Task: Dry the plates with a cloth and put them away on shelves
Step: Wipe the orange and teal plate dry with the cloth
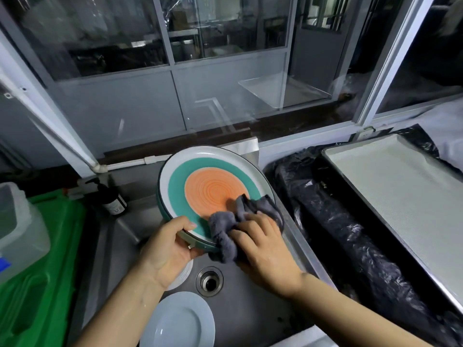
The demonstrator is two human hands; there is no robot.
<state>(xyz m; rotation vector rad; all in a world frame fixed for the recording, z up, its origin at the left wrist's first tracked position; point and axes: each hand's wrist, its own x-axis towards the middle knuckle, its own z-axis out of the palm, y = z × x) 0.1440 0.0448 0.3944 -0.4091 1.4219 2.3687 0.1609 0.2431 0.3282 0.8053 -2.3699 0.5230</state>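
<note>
Your left hand point(166, 247) grips the near rim of the round ceramic plate with white edge, teal ring and orange centre point(213, 186), thumb curled over the top and fingers under it, holding it tilted up above the stainless steel sink point(250, 304). Your right hand point(265, 249) lies over the crumpled grey microfibre cloth point(233, 226), fingers bent and bunching it against the plate's lower right face, where orange meets teal; part of the cloth hangs over the rim.

Below your left wrist, a plain white round plate point(180, 321) sits in the sink basin, with the edge of another white plate point(184, 276) just showing under your left palm. The round metal drain point(209, 281) lies between your forearms.

To the left stand a dark pump bottle point(112, 196), a green plastic crate point(42, 271) and a translucent plastic container point(17, 226). To the right, a pale rectangular metal tray point(400, 191) rests on black plastic sheeting point(338, 221).
</note>
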